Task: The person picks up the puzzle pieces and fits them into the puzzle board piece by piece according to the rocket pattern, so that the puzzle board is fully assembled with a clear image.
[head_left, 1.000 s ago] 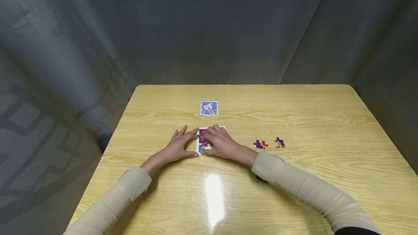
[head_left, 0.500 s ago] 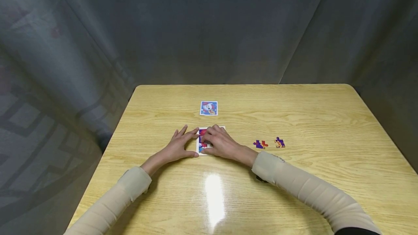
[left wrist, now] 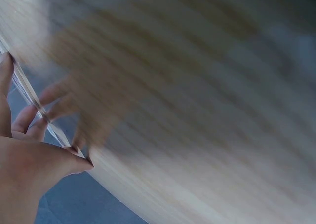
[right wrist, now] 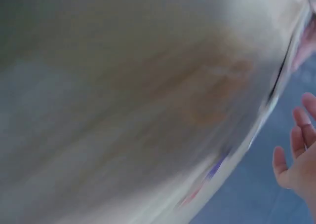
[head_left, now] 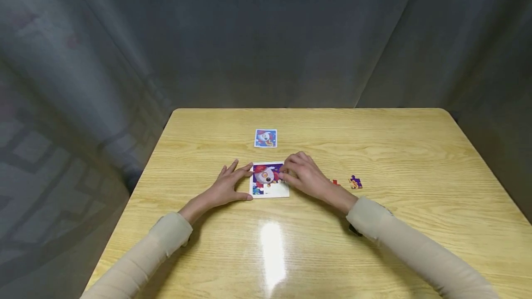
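Note:
A square jigsaw puzzle (head_left: 264, 174) in a white tray lies mid-table, showing a white round figure with red on purple. Bare white tray bottom (head_left: 277, 191) shows at its lower right. My left hand (head_left: 224, 188) rests at the tray's left side, fingers spread, index finger and thumb touching that edge. At the upper right of the puzzle is my right hand (head_left: 309, 176), its bent fingertips right at the edge of the picture; no piece shows between them. In the right wrist view the right hand's fingers (right wrist: 297, 135) stand loosely apart.
A purple and orange puzzle piece (head_left: 355, 182) lies to the right of my right hand. Closer to the wrist, a red piece (head_left: 335, 182) is partly hidden. Beyond the tray lies a small reference picture card (head_left: 265, 138). Grey curtains (head_left: 266, 36) surround the wooden table (head_left: 407, 151).
My right hand has moved right, off the middle of the puzzle to its right edge, uncovering the white figure and the bare tray bottom. The left hand has stayed in place.

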### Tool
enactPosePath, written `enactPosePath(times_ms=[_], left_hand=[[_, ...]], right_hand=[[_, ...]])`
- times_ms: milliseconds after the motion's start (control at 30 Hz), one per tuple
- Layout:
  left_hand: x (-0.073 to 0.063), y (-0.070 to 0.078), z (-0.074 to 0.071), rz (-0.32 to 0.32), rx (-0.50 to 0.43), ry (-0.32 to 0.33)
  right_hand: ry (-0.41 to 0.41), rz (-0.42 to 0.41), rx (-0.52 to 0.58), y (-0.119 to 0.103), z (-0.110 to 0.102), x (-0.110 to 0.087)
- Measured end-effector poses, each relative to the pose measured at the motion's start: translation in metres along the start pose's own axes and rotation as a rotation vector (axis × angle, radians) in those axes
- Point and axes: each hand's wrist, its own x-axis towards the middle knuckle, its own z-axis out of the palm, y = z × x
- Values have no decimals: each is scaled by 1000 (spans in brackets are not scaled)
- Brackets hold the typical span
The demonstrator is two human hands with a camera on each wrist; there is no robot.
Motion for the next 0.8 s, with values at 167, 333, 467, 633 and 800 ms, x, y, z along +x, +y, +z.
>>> enactPosePath(times_ms=[167, 333, 467, 633, 800], left_hand=[[0, -1, -2, 3, 4, -6], [1, 0, -3, 1, 2, -6], [2, -1, -3, 2, -2, -8], [4, -2, 0, -1, -1, -20], [5, -3, 1, 6, 6, -12]], right_hand=[[125, 57, 24, 28, -31, -29], [108, 105, 18, 50, -53, -59], [42, 147, -8, 58, -59, -77], [11, 174, -70, 59, -59, -95], [50, 171, -104, 57, -58, -103]])
